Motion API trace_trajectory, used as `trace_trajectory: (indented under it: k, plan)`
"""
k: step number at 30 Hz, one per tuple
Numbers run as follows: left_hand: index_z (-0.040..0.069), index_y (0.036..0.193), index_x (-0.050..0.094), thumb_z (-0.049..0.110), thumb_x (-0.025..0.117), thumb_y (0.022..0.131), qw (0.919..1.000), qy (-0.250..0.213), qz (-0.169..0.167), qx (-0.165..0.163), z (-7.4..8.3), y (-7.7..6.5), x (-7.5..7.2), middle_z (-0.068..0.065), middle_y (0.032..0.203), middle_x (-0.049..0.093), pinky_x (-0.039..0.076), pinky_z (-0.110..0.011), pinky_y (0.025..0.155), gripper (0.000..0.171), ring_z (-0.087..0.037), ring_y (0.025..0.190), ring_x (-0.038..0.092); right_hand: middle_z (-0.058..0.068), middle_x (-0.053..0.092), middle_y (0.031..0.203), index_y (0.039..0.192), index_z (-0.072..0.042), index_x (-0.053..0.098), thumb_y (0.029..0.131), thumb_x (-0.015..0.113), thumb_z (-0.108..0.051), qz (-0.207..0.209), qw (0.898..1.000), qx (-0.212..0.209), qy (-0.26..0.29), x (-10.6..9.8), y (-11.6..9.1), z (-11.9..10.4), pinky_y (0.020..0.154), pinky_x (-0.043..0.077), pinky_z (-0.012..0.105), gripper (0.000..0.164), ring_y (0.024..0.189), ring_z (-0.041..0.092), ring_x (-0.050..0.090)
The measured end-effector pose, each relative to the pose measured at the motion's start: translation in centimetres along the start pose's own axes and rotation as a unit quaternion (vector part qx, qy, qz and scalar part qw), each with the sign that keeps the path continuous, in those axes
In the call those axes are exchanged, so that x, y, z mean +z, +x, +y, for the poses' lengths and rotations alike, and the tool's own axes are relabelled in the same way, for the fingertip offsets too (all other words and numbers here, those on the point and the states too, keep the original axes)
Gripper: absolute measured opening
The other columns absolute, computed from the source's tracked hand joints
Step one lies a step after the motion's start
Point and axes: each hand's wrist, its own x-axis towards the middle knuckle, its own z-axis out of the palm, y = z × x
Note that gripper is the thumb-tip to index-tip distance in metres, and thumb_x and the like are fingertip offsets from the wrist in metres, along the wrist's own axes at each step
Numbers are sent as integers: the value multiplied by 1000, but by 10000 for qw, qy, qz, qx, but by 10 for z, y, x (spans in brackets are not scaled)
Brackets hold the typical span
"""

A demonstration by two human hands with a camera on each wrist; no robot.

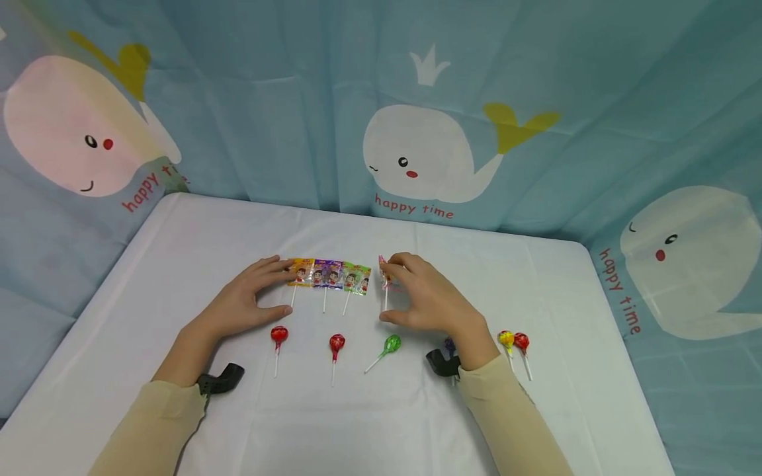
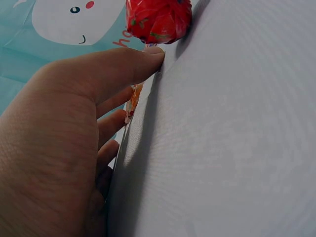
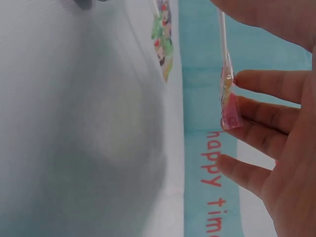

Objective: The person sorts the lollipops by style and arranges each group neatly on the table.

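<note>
My right hand pinches a flat pink-wrapped lollipop lengthwise, fingertips on its wrapper and thumb at its stick. In the right wrist view this lollipop appears raised off the table. Spread fingers of my left hand touch the left edge of a flat orange-wrapped lollipop, while the thumb stays apart from it. A purple-wrapped lollipop and a green-wrapped one continue the row to its right. Near the left thumb lies a round red lollipop, seen large in the left wrist view.
Nearer on the white-covered table lie another round red lollipop and a round green one. A dark round lollipop is partly hidden by the right wrist. Yellow and red round lollipops lie right of that wrist.
</note>
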Motion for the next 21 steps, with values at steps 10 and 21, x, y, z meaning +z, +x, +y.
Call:
trace_trajectory:
  k: [10,21]
  plan:
    - [23,153,66,41,92,88,10000,33,-23,-43,2,1,-1,-5,169,47,27,-77,123,72,-39,163,28,7,57,146,155,-3,58,86,94,-41,-197,9998,40,80,10,12,-1,116,49,42,86,130,23,57]
    - [23,152,67,38,92,88,10000,-14,77,13,1,1,1,-4,169,48,27,-75,123,70,-37,162,29,7,57,146,157,-5,57,85,92,-41,-323,9995,66,-17,21,21,1,116,49,41,87,129,23,57]
